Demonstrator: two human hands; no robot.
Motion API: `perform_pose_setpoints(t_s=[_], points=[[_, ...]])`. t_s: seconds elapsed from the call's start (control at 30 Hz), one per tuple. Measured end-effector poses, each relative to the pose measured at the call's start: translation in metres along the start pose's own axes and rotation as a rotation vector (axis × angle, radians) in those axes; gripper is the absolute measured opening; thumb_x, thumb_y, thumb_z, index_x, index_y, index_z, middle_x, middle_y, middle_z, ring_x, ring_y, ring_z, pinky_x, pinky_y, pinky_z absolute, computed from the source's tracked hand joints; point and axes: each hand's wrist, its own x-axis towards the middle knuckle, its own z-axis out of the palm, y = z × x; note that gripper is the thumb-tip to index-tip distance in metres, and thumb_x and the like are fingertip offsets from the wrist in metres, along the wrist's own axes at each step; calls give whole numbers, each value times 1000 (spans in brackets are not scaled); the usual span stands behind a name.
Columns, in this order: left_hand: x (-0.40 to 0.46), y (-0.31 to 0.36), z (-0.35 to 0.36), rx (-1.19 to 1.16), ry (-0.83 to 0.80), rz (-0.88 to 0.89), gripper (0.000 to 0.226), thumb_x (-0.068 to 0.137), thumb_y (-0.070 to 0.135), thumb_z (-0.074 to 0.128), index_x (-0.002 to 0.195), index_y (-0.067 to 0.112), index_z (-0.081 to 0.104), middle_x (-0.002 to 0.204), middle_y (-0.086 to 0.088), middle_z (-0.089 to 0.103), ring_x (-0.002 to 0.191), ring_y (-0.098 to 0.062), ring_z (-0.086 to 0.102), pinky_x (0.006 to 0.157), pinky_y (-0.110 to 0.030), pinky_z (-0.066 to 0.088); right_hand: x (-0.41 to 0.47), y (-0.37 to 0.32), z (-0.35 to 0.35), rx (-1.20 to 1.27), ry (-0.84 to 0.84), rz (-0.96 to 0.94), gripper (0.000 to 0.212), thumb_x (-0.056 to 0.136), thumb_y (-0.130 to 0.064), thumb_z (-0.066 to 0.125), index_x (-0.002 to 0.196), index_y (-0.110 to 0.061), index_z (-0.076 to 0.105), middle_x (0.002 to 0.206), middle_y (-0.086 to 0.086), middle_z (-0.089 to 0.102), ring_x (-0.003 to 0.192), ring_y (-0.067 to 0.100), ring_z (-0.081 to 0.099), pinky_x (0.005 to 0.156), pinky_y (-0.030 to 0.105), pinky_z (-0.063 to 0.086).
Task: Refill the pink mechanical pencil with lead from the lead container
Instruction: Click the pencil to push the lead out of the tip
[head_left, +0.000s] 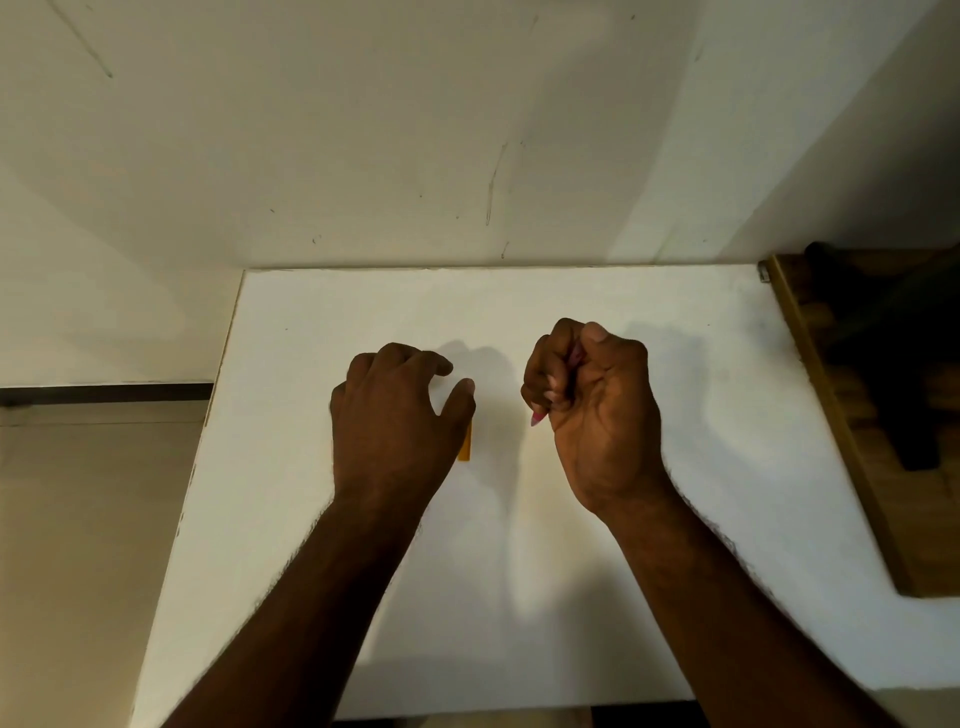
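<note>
Pink mechanical pencil (538, 417) sits inside the fisted right hand (597, 410) just right of table centre, only its pink tip showing at the fist's 7 o'clock. Orange lead container (465, 442) lies flat on the white table (623, 571) at 9 o'clock from that tip, mostly hidden under the left hand (395, 415), whose fingers are spread and hover over it, contact unclear. Judgement: pinch the container by its long sides, lift clear, keep the pencil steady.
</note>
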Motion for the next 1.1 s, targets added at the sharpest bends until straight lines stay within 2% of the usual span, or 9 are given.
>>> perform_pose_setpoints(t_s=[0.17, 0.27, 0.4, 0.5, 0.6, 0.7, 0.8, 1.1], points=[[1, 0, 0, 2, -6, -1, 34, 88, 52, 62, 111, 28, 70, 118, 6, 67, 115, -21, 55, 94, -41, 45, 0, -1, 0, -42, 10, -5, 40, 81, -53, 39, 54, -25, 50, 54, -6, 43, 57, 20, 34, 57, 36, 28], [1, 0, 0, -1, -4, 0, 34, 88, 51, 62, 110, 27, 70, 117, 6, 67, 115, -22, 55, 94, -41, 45, 0, 0, 0, -77, 2, 1, 39, 80, -51, 39, 55, -22, 47, 54, -5, 42, 59, 22, 31, 58, 42, 24], [0, 0, 0, -3, -4, 2, 33, 88, 51, 62, 110, 27, 71, 117, 6, 67, 114, -22, 55, 93, -41, 45, 1, 0, -1, -42, 30, 17, 39, 79, -53, 40, 53, -25, 50, 54, -6, 42, 58, 19, 34, 57, 37, 29], [1, 0, 0, 1, -6, 2, 33, 88, 51, 62, 110, 27, 71, 117, 6, 67, 115, -22, 55, 93, -40, 45, 1, -1, -1, 62, 31, 45, 41, 84, -47, 40, 53, -23, 50, 54, -4, 40, 55, 16, 34, 56, 33, 28], [1, 0, -1, 0, -4, -2, 33, 88, 51, 62, 110, 27, 71, 117, 7, 67, 115, -22, 55, 93, -40, 45, 2, -3, -3, 196, 54, 85, 42, 87, -37, 33, 53, -19, 48, 54, -2, 36, 55, 16, 30, 58, 35, 24], [1, 0, -1, -4, -6, -2, 33, 88, 51, 62, 111, 27, 71, 118, 7, 67, 115, -21, 56, 94, -40, 46, 5, -5, -7, 384, 91, 94, 44, 93, -40, 33, 62, -11, 42, 56, 2, 34, 55, 18, 27, 57, 36, 23], [1, 0, 0, -3, -11, -3, 34, 88, 51, 62, 111, 28, 71, 118, 7, 67, 114, -21, 55, 94, -41, 45, 6, -4, -13, 525, 135, 145, 46, 96, -44, 31, 64, -12, 38, 57, 2, 32, 54, 18, 24, 55, 33, 28], [0, 0, 1, -7, -9, -5, 33, 88, 51, 62, 110, 28, 71, 117, 7, 67, 115, -21, 55, 94, -40, 44, 6, -3, -18, 739, 209, 212, 42, 94, -47, 32, 65, -17, 35, 61, -1, 29, 55, 16, 21, 56, 30, 29]])
